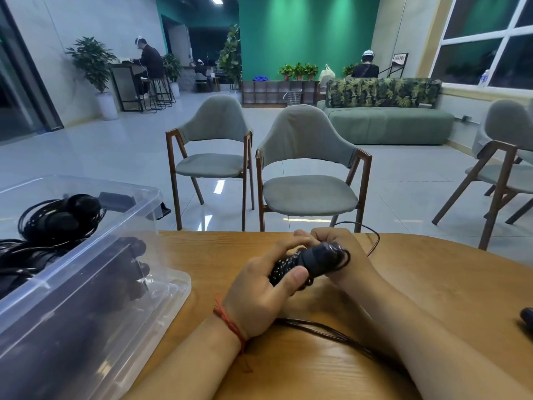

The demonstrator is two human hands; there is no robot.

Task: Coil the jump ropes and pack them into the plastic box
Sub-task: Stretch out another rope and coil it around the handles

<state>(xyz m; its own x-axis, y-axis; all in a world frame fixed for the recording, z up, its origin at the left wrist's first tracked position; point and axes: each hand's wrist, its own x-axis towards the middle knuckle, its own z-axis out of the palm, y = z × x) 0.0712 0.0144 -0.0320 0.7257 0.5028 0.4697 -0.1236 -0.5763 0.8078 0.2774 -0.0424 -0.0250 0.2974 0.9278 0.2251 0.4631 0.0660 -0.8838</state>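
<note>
Left hand (pixel 259 290) clenched round the handles (pixel 314 259), thumb pressed across the dotted grip. Right hand (pixel 343 255) curled behind their capped end, apparently pinching the cord (pixel 372 235) where a turn lay round the cap; the exact pinch was hidden. One free loop of cord stood out beyond the right hand, and more slack ran on the table (pixel 432 284) under both wrists. The box (pixel 86 255) stood at the table's left, well apart from the hands, with coiled ropes (pixel 57 217) already in it.

Risks, as judged: the springy loop could slip off the cap if the right hand eased, undoing the winding. The slack pinned under the forearms could snag and jerk the handles as it was drawn in. A loosely bound coil might spring open on the way to the box.
</note>
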